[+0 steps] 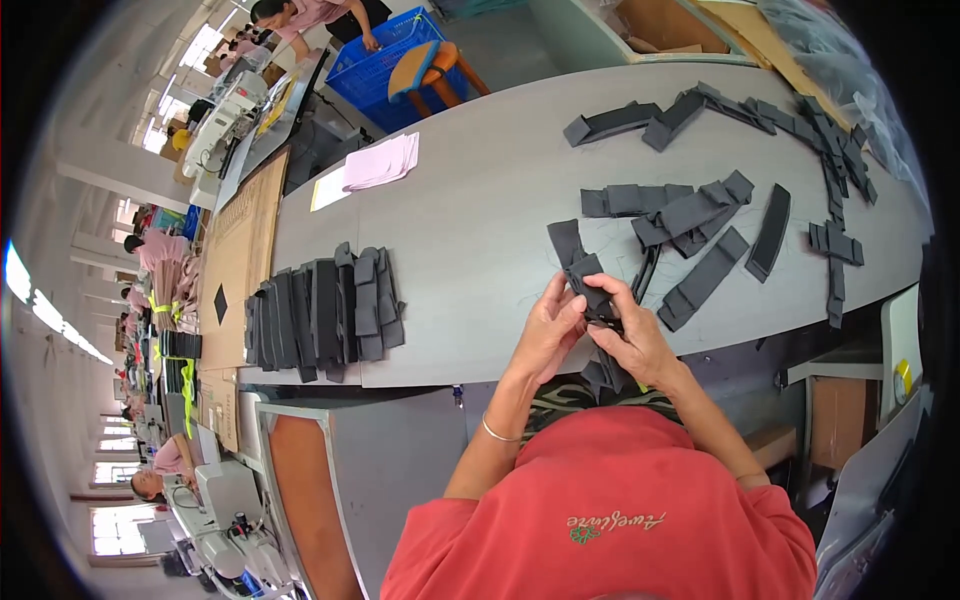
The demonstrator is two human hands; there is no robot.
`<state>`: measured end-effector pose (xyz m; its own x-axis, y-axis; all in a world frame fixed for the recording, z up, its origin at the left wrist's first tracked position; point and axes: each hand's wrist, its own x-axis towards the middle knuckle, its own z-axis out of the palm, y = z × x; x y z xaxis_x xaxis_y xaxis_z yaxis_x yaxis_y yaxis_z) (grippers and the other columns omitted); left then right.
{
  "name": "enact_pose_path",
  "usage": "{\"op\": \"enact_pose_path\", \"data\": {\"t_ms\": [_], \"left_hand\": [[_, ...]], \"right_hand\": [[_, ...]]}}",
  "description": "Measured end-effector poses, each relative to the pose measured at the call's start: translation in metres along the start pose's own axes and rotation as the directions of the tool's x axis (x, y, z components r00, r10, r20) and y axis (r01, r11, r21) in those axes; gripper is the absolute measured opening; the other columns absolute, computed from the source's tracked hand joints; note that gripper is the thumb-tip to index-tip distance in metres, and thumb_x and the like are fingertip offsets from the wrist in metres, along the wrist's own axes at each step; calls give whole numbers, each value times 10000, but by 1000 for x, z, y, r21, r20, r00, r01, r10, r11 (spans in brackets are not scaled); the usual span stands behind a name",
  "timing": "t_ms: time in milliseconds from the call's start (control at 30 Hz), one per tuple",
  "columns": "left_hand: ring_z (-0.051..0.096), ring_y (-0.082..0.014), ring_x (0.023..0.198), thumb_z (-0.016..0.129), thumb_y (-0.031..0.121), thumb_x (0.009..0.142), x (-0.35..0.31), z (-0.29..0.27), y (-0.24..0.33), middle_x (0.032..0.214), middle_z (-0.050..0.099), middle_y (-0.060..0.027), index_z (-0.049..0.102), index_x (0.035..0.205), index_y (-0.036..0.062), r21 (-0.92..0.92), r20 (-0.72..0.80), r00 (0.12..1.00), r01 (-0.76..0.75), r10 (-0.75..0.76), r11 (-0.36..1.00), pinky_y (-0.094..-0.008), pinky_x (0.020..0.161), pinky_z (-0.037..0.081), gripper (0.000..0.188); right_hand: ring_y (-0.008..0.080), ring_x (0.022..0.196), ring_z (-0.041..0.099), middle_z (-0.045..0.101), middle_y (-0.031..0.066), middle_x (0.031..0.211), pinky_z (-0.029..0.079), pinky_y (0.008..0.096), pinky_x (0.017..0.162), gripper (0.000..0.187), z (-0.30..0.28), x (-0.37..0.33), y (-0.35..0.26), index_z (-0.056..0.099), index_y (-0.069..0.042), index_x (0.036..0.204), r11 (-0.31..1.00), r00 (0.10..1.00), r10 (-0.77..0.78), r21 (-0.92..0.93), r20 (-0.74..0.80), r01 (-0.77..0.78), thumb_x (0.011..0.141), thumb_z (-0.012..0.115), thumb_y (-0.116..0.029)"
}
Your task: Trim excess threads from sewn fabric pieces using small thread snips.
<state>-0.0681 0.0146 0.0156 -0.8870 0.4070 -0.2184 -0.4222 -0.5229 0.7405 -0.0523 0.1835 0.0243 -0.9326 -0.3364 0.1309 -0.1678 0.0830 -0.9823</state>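
Charcoal-grey cloth fills both hands of the person in the red shirt (600, 490), who sits at the near edge of the table (470, 240), right of its middle. From where I stand, the folded strip (582, 268) is held just over that near edge, one end poking up toward the table's far edge, with dark cloth hanging below the hands. The left hand (548, 325) has its thumb and forefinger drawn close together on the strip's left side, pinching it; a bangle (500, 432) circles that wrist. The right hand (638, 335) grips the same bunch from the other side, forefinger laid across the top and thumb underneath, with hardly any gap apart from the cloth between them; how its other fingers sit, I can't quite tell. Just beyond and to the right lie loose strips (704, 278), several overlapping, and a plain dark strip (769, 232) rests apart from them. More folded pieces (830, 140) trail along the far edge into the far right corner. Toward the left end stands a tidy row of strips (322, 312) packed side by side near the near edge, with pink sheets (382, 163) lying beyond it, close to the far edge.
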Motion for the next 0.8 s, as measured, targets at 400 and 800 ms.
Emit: {"op": "enact_pose_path", "data": {"t_ms": [400,800], "left_hand": [[594,-132,909,674,102,858,-9,6,-7,1061,605,-67,345,1370,-1,120,-135,985,-91,107,989,-264,795,480,617],[647,-295,997,569,-18,795,10,-13,5,1132,602,-236,159,1412,-13,270,-67,994,-61,82,961,-313,810,499,740]], "right_hand": [[110,786,591,612,90,965,472,250,671,420,7,-6,6,501,-56,1248,998,983,38,59,-179,-28,835,567,-15],[154,844,611,672,74,908,472,287,788,279,-2,25,43,620,-6,1083,997,963,71,10,-261,-71,817,545,-38]]}}
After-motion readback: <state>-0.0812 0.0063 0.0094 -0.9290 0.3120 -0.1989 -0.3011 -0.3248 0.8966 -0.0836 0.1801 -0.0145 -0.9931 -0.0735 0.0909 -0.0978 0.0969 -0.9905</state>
